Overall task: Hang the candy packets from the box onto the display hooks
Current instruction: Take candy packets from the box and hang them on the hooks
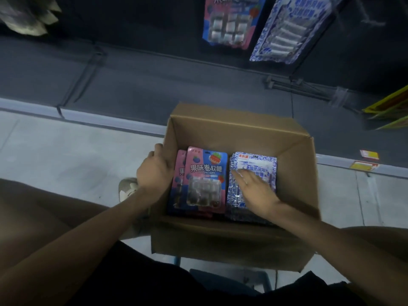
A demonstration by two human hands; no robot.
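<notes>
An open cardboard box (293, 164) sits in front of me on a low blue stool. Inside lie two stacks of candy packets: pink and blue ones (206, 173) on the left, blue-and-white patterned ones (256, 161) on the right. My left hand (154, 171) grips the box's left wall, fingers curled over its rim. My right hand (254, 191) lies flat inside the box on the blue-and-white stack, fingers spread. Above, a pink packet (229, 21) and a blue-and-white packet (284, 29) hang on the dark display wall.
The dark display panel (154, 80) runs across the top, with a bare metal hook (293, 83) to the right. Yellow packets (390, 109) hang at the far right. Price tags (366, 161) sit along the shelf base. My shoe (128, 187) rests on the grey floor.
</notes>
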